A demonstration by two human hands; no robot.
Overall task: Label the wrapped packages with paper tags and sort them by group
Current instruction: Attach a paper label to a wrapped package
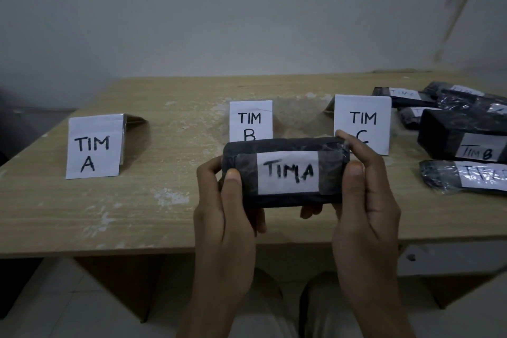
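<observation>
Package (pixel 285 173) tagged TIM A, ends in left grip (pixel 227 208), right grip (pixel 365 200)

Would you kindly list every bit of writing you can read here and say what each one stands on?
"TIM A": folded paper sign at the left.
"TIM B": middle sign, partly hidden.
"TIM C": right sign.
"TIM A": paper tag on the black package held by left hand and right hand.
"TIM B": tag on the boxy package at right.
Other tags in the right pile: too blurred or cut off to read.
</observation>
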